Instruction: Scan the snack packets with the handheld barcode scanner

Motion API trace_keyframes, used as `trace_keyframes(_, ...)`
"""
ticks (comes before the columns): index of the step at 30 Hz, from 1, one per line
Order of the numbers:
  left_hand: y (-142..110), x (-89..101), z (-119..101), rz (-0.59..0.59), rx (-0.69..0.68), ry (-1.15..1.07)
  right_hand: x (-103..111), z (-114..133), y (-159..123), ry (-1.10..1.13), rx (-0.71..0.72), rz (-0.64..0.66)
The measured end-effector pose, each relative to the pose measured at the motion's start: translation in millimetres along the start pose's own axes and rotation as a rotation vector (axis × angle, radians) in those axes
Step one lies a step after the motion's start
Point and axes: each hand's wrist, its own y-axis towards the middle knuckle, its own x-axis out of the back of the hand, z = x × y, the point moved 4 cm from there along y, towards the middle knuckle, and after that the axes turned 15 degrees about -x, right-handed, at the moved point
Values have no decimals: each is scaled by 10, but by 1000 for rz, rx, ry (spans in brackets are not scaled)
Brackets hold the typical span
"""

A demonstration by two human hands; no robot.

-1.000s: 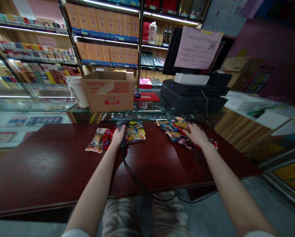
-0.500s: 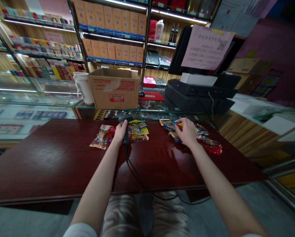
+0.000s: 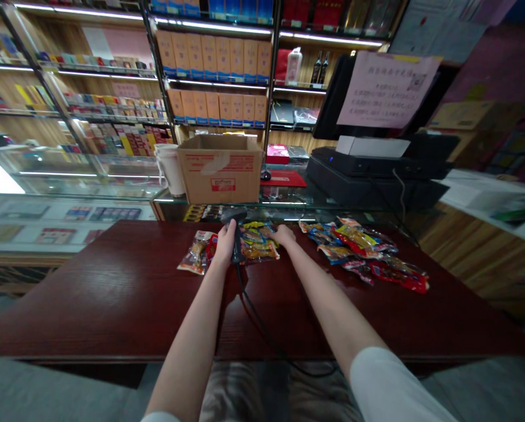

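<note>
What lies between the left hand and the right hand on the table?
In the head view, snack packets lie there, between the scanner in the left hand and the right hand.

Your left hand (image 3: 225,245) grips a black corded barcode scanner (image 3: 234,218), head raised. Your right hand (image 3: 284,235) sits just beside a shiny snack packet (image 3: 258,249), with more snack packets (image 3: 361,252) scattered to its right.

A small shop, with stocked shelves (image 3: 213,70), glass display counter (image 3: 81,181), till (image 3: 372,173)
</note>
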Motion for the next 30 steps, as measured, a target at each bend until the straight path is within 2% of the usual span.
trace_keyframes(6,33,0,125,46,-6,-8,17,-114,93,40,-62,4)
trace_keyframes(12,-17,-103,97,109,-19,4,147,-354,7,239,-60,-104)
trace_keyframes(14,-56,-174,83,158,-19,-11,200,-475,-110,446,-19,-51)
trace_keyframes(18,-181,-357,84,280,11,-74,342,-707,-440,979,114,203)
trace_keyframes(22,-326,-501,91,356,32,-91,498,-862,-663,1145,135,271)
trace_keyframes(27,-431,-575,129,402,36,-62,553,-912,-674,1315,120,320)
trace_keyframes(30,-451,-593,186,440,60,-67,559,-899,-666,1342,150,326)
